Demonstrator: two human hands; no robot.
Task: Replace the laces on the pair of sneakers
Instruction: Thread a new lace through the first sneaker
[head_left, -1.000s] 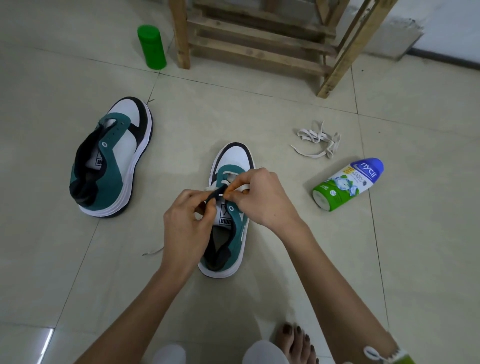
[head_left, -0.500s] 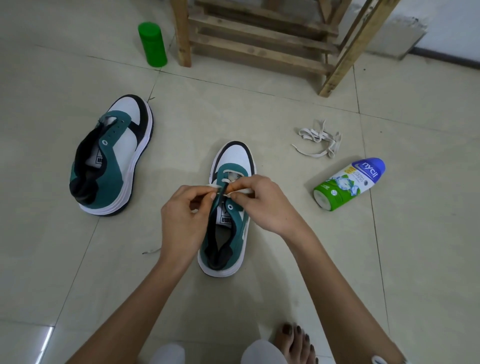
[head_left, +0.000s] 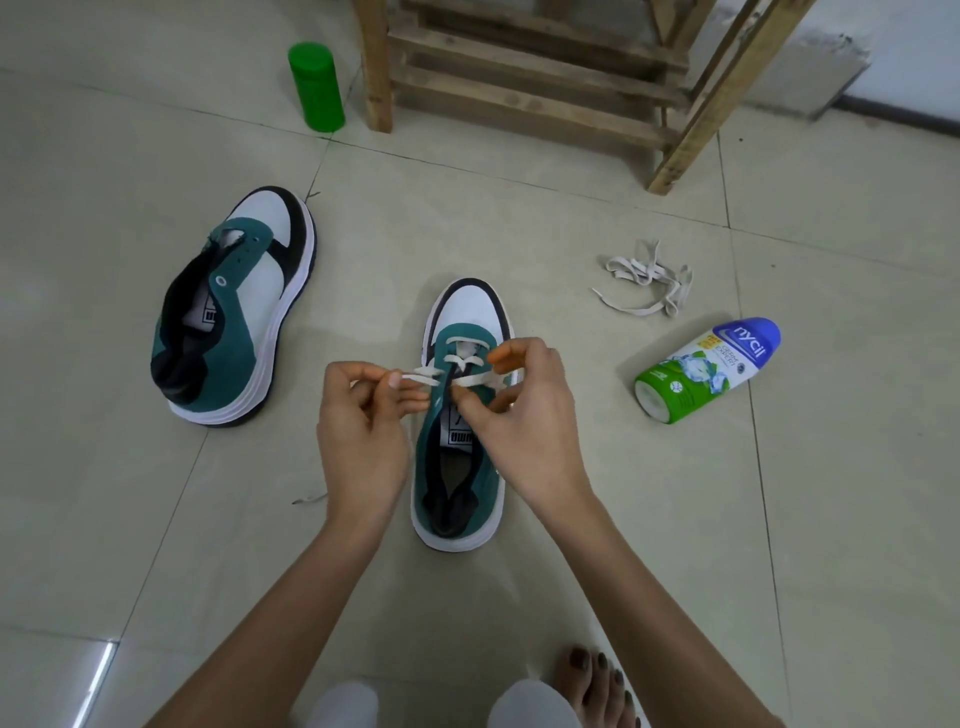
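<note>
**Both hands pinch the lace over the middle sneaker**

The left hand (head_left: 363, 431) has its fingers curled in, thumb and fingertips closed tight on one run of the flat white lace (head_left: 422, 377) just left of the eyelets. The right hand (head_left: 524, 415) is curled the same way and pinches the other run on the right side of the tongue. Between them the lace crosses the upper rows of the teal, white and black suede sneaker (head_left: 470, 312), which stands upright on the pale tiled floor (head_left: 831, 519), toe pointing away. A loose lace tip (head_left: 310, 500) lies on the tile beside the left wrist.

The matching second sneaker (head_left: 234, 312) sits well apart to the left, unlaced. A loose bundle of off-white laces (head_left: 647, 280) lies to the right. Near it is a green-and-white plastic bottle with a blue cap (head_left: 706, 371), on its side. A green cylindrical container (head_left: 316, 85) stands beside the rough wooden frame (head_left: 519, 78) at the far edge. A bare foot (head_left: 597, 680) rests at the near edge. Bare tile lies on both sides of the held shoe.
</note>
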